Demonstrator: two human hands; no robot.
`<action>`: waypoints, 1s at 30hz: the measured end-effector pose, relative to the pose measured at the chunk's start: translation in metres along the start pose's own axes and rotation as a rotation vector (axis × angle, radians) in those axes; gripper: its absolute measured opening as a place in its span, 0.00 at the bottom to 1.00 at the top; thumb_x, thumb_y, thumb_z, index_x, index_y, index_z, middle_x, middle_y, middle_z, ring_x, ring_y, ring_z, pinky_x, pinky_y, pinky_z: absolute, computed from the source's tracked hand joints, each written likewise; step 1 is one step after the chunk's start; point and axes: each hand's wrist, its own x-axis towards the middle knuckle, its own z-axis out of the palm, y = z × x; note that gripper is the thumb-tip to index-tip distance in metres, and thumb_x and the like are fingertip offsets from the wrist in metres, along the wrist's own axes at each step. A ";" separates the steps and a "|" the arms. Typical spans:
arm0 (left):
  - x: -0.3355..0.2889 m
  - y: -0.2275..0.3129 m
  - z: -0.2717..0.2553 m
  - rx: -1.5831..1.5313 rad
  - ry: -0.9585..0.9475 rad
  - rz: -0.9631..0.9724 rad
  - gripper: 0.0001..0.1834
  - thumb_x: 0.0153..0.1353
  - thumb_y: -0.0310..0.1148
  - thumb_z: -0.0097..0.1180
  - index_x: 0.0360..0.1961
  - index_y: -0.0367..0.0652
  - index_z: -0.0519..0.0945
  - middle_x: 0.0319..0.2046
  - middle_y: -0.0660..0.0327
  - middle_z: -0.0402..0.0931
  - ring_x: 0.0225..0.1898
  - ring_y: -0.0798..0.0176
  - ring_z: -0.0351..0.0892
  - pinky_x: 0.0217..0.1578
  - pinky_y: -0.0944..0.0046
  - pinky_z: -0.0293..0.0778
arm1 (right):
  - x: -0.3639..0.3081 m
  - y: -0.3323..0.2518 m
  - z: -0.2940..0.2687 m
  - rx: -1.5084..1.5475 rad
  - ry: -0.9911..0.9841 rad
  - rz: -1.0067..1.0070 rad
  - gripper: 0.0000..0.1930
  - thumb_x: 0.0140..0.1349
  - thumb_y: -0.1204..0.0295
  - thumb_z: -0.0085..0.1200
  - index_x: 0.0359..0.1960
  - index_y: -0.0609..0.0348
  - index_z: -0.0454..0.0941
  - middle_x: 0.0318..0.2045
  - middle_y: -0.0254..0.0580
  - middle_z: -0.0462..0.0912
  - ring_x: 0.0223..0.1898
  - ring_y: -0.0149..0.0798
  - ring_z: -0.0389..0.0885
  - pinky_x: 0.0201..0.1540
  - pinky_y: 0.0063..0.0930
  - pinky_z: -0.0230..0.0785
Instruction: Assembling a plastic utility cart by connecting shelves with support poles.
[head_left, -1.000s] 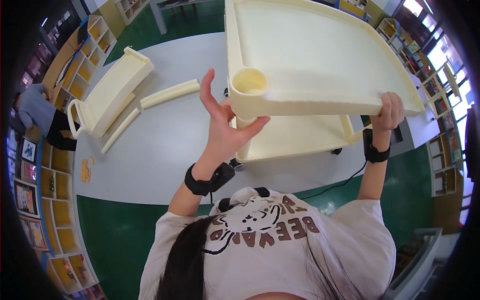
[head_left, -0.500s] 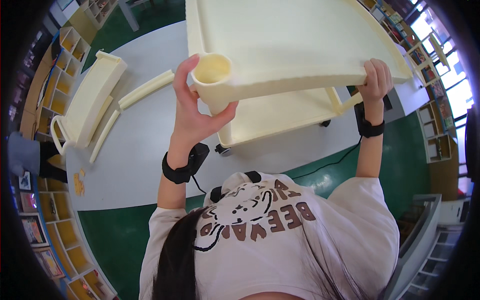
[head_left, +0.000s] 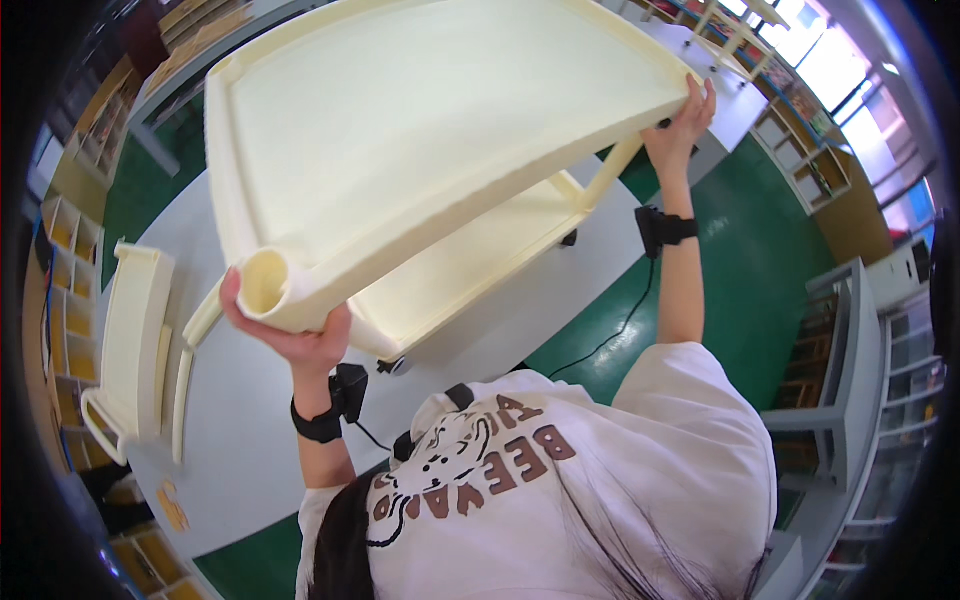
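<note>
A cream plastic trolley has a large upper tray (head_left: 430, 130) and a lower tray (head_left: 480, 265) beneath it. My left hand (head_left: 312, 345) is wrapped around the round cup-shaped socket (head_left: 268, 285) at the upper tray's near left corner, thumb on one side and fingers on the other. At the right corner, my right hand (head_left: 680, 130) grips the tray's edge, with fingertips over the rim; its palm side is partly hidden. The upper tray is slanted in view, its left corner nearer to me. A caster (head_left: 393, 366) shows under the lower tray.
On the pale table (head_left: 250, 440), a cream shelf piece with a loop handle (head_left: 135, 340) lies left, beside a curved tube (head_left: 183, 400). Small orange-yellow pieces (head_left: 172, 505) lie near the table's edge. A black cable (head_left: 605, 340) hangs from my right wrist. A grey frame (head_left: 850, 370) stands right.
The view has turned, and the upper tray now slants down to the left. My left hand has come lower around the socket. My right hand has shifted its hold to the tray's corner.
</note>
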 end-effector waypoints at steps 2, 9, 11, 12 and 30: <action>0.002 0.001 0.000 -0.009 -0.028 0.035 0.49 0.33 0.25 0.59 0.56 0.46 0.42 0.48 0.54 0.51 0.46 0.56 0.61 0.44 0.58 0.66 | -0.006 0.020 0.010 0.212 0.155 0.140 0.40 0.33 0.68 0.62 0.52 0.56 0.55 0.53 0.51 0.54 0.54 0.51 0.52 0.53 0.40 0.46; 0.004 0.001 0.003 0.032 0.022 0.012 0.48 0.32 0.28 0.57 0.55 0.43 0.43 0.49 0.54 0.47 0.47 0.54 0.59 0.48 0.58 0.61 | -0.017 0.028 0.018 1.234 -0.253 0.799 0.16 0.51 0.79 0.44 0.44 0.64 0.65 0.40 0.38 0.72 0.40 0.32 0.71 0.41 0.23 0.64; 0.004 0.003 0.004 0.027 0.054 -0.009 0.47 0.32 0.27 0.56 0.55 0.43 0.43 0.49 0.54 0.47 0.49 0.54 0.57 0.50 0.57 0.59 | -0.021 0.023 0.022 1.326 -0.177 0.836 0.14 0.53 0.76 0.45 0.43 0.64 0.66 0.39 0.38 0.72 0.39 0.31 0.71 0.41 0.22 0.64; 0.004 0.004 0.007 0.014 0.048 -0.004 0.47 0.32 0.27 0.56 0.55 0.43 0.43 0.49 0.54 0.47 0.49 0.54 0.57 0.50 0.57 0.59 | -0.023 0.026 0.024 1.410 -0.108 0.875 0.13 0.55 0.74 0.45 0.41 0.64 0.66 0.38 0.37 0.73 0.38 0.30 0.72 0.41 0.22 0.64; 0.009 0.004 0.007 -0.002 0.078 0.014 0.42 0.34 0.17 0.45 0.55 0.48 0.46 0.46 0.50 0.55 0.28 0.57 0.68 0.17 0.68 0.70 | -0.021 0.043 0.015 1.763 -0.318 0.907 0.33 0.52 0.45 0.38 0.51 0.61 0.60 0.50 0.40 0.65 0.52 0.36 0.62 0.54 0.32 0.52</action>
